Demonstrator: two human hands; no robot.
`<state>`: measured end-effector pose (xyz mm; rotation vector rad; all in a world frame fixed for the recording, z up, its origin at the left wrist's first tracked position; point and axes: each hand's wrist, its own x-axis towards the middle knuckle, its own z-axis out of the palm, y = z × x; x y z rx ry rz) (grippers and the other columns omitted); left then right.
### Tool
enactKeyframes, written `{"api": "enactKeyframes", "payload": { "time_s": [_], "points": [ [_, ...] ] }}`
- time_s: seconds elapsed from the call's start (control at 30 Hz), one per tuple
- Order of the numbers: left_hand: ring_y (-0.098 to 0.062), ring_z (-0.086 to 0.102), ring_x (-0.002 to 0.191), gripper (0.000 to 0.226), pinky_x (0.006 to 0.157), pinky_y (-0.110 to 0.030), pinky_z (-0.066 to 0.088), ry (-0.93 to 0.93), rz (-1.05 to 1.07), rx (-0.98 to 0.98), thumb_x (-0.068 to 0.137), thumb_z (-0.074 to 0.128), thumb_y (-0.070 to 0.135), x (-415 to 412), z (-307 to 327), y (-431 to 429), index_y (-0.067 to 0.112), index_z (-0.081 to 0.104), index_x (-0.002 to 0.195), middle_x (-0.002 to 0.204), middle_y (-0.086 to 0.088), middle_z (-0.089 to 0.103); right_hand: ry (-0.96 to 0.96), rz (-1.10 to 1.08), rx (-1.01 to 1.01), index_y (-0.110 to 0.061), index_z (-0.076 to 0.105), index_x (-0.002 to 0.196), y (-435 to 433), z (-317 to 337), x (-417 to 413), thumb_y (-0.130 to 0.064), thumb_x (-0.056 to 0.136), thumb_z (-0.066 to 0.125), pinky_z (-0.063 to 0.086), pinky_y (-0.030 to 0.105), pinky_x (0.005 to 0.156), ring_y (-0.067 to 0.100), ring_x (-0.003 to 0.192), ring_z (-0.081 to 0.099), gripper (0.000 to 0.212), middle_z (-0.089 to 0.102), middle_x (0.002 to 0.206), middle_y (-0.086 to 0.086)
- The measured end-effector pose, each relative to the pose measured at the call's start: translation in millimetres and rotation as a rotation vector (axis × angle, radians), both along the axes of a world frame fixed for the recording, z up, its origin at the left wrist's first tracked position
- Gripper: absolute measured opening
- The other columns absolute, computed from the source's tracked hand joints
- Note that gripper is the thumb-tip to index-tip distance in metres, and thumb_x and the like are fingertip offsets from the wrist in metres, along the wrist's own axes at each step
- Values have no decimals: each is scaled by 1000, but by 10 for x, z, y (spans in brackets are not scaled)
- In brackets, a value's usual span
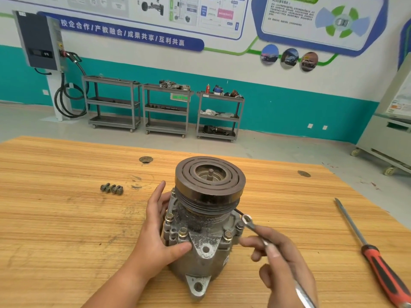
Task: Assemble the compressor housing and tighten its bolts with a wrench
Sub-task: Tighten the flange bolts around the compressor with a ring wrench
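Right hand (287, 265) fingers (250, 242) pinch wrench (253, 228) beside compressor (206, 261).

Workshop clutter around the job
A red-and-black screwdriver (375, 261) lies near the right edge of the wooden table (55, 218). Three grey shelf carts (166, 107) stand along the teal wall, and a wall charger (37, 41) with a looped black cable (66, 101) hangs to their left.
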<state>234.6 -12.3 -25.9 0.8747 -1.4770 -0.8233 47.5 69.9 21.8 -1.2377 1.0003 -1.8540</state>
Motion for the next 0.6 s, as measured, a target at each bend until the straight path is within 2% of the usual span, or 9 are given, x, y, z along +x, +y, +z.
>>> {"api": "enactKeyframes", "payload": {
  "time_s": [0.07, 0.13, 0.23, 0.27, 0.33, 0.4, 0.6],
  "points": [
    [1, 46, 126, 123, 93, -9, 42, 10, -6, -3, 40, 73, 83, 0, 3, -1, 52, 12, 143, 138, 10, 43, -96, 58, -17, -10, 72, 70, -73, 82, -142, -15, 66, 45, 28, 11, 36, 5, 44, 46, 28, 64, 56, 16],
    [-1, 46, 127, 123, 95, -11, 42, 9, -11, -9, 41, 73, 83, 1, -1, -6, 51, 12, 143, 138, 8, 43, -154, 149, 7, -22, 74, 70, -188, 151, -309, -17, 67, 48, 25, 13, 37, 7, 45, 44, 26, 58, 54, 10],
    [0, 45, 128, 122, 95, -12, 42, 9, -7, -6, 40, 73, 84, 6, -1, -8, 54, 12, 143, 139, 8, 42, -149, 270, 80, -18, 68, 61, -442, 199, -533, -25, 69, 46, 32, 15, 42, 11, 51, 45, 24, 52, 54, 2],
    [2, 44, 127, 122, 94, -10, 41, 9, -6, -6, 40, 72, 84, 5, -2, -7, 54, 12, 143, 139, 9, 42, -144, 309, 111, -15, 66, 58, -534, 215, -577, -32, 65, 54, 35, 16, 43, 12, 50, 43, 22, 50, 51, 2],
    [3, 44, 127, 121, 93, -8, 40, 6, -6, -8, 41, 72, 84, 0, -3, -9, 54, 12, 143, 138, 12, 42, -171, 435, 128, -10, 63, 51, -723, 227, -625, -41, 45, 73, 37, 18, 42, 13, 45, 39, 33, 43, 43, 2],
    [2, 44, 127, 118, 94, -8, 40, 1, -12, -9, 43, 73, 82, 0, -2, -9, 57, 12, 142, 136, 18, 43, -150, 565, 134, -8, 61, 48, -895, 235, -632, -38, 39, 77, 36, 19, 41, 12, 43, 36, 36, 38, 38, 2],
    [-4, 45, 129, 119, 99, -19, 40, -8, -9, -6, 41, 73, 82, 1, 0, -7, 59, 11, 141, 139, 12, 42, 42, 908, 136, -11, 65, 54, -1314, 244, -622, -34, 59, 67, 34, 19, 45, 10, 45, 39, 23, 44, 38, -3]
  ]
}}
